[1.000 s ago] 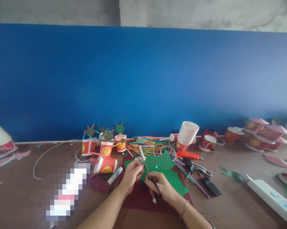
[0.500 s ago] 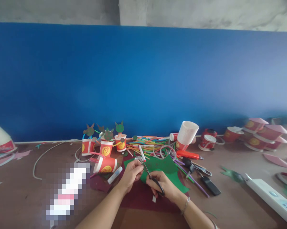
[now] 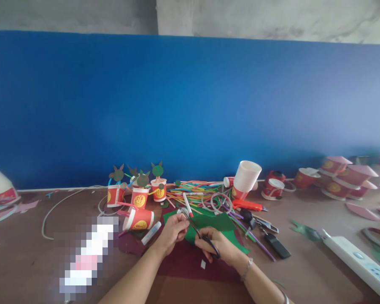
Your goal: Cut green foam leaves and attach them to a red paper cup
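Note:
My right hand (image 3: pixel 215 244) is closed around the black handles of a pair of scissors (image 3: pixel 194 228), whose blades slant up and left to my left hand's fingertips. My left hand (image 3: pixel 174 233) is closed in a pinch right at the blade tips; the small piece in its fingers is too hidden to name. Beneath both hands lie a green paper sheet (image 3: pixel 223 226) and a dark red sheet (image 3: pixel 183 268). A small white scrap (image 3: pixel 203 264) rests on the red sheet below my right hand. A white marker with a red end (image 3: pixel 187 204) lies just beyond my left fingertips.
Behind are colourful craft sticks (image 3: pixel 192 192), paper cups with animal heads (image 3: pixel 140 196), and a tipped cup (image 3: pixel 141 219) beside a glue tube (image 3: pixel 151 233). To the right are a cup stack (image 3: pixel 246 179), an orange cutter (image 3: pixel 248 205), keys (image 3: pixel 277 245) and a power strip (image 3: pixel 357 259).
The scissors and my right hand have shifted very slightly, while my left hand keeps its pinch. The whole view has moved a little.

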Tool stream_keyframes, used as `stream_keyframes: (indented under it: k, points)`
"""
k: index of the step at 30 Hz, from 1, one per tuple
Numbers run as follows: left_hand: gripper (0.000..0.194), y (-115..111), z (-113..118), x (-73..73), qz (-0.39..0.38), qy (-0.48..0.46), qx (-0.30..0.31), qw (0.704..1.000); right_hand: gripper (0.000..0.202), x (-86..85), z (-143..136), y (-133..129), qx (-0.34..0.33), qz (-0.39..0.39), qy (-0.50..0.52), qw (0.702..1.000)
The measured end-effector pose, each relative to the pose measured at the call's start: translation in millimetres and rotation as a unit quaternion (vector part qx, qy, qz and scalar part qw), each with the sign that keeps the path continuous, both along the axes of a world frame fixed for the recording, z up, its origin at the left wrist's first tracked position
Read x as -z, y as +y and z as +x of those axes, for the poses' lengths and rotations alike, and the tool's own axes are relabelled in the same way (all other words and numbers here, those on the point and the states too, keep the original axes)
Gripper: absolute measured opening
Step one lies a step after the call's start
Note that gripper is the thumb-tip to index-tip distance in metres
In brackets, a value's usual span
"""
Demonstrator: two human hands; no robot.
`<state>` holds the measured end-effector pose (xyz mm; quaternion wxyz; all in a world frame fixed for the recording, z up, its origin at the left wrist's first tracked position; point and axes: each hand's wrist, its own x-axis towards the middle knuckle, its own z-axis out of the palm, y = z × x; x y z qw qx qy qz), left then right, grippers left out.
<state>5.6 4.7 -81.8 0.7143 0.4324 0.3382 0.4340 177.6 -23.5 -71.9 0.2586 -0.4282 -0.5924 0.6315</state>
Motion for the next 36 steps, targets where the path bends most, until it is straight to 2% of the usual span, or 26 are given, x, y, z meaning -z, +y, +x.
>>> stream_keyframes:
  k: [4,8,12,20,26,30,34,36]
  points:
    - [0.030,-0.6,0.1,-0.6,-0.010,0.009,0.006,1.000,0.031,2.1,8.4,2.0,0.009,-0.012,-0.020,1.000]
    - [0.028,-1.5,0.0,-1.4,-0.025,0.019,0.014,0.999,0.038,3.8,16.8,4.4,0.009,-0.017,-0.035,0.999]
    - [0.026,-1.6,-0.7,-1.4,-0.032,0.024,0.020,0.999,0.026,3.1,18.6,5.4,-0.017,-0.015,-0.045,0.999]
    - [0.024,-0.7,-1.1,-2.1,-0.041,0.023,0.019,0.999,0.018,-3.6,15.1,4.6,-0.004,0.024,-0.083,0.996]
    - [0.024,-0.4,-1.9,-0.4,-0.040,0.018,0.028,0.999,0.039,-1.1,21.9,5.4,-0.015,0.024,-0.072,0.997]
    - [0.021,-1.0,-2.6,0.1,-0.034,0.019,0.036,0.999,0.026,3.6,23.6,6.6,-0.012,0.038,-0.082,0.996]
    - [0.017,-2.5,1.3,0.9,-0.011,0.071,0.033,0.997,0.024,8.4,21.2,9.2,0.020,0.026,-0.063,0.998]
    - [0.013,-2.6,4.6,2.9,0.018,0.115,0.006,0.993,0.026,7.2,20.1,10.0,0.034,0.032,-0.045,0.998]
